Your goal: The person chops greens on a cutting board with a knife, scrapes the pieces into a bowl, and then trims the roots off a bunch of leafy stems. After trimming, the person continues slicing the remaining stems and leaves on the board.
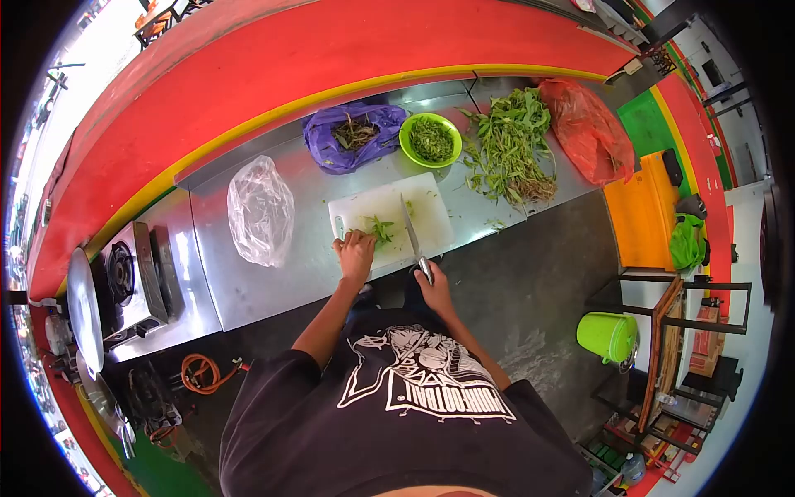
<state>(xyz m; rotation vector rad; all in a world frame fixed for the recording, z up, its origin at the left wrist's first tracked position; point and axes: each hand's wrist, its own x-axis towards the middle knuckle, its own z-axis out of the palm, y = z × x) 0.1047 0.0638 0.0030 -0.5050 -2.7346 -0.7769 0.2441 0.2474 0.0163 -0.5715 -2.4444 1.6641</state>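
I see left hand (356, 253) pinching greens (381, 230) on board (389, 199) | right hand (434, 286) gripping knife (411, 232) | risk: blade close to left hand, a slip could cut it

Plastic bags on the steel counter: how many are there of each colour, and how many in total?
Purple bag: 1
Clear bag: 1
Red bag: 1
Total: 3

text: none readable | black shirt (414, 389) print: lettering illegible
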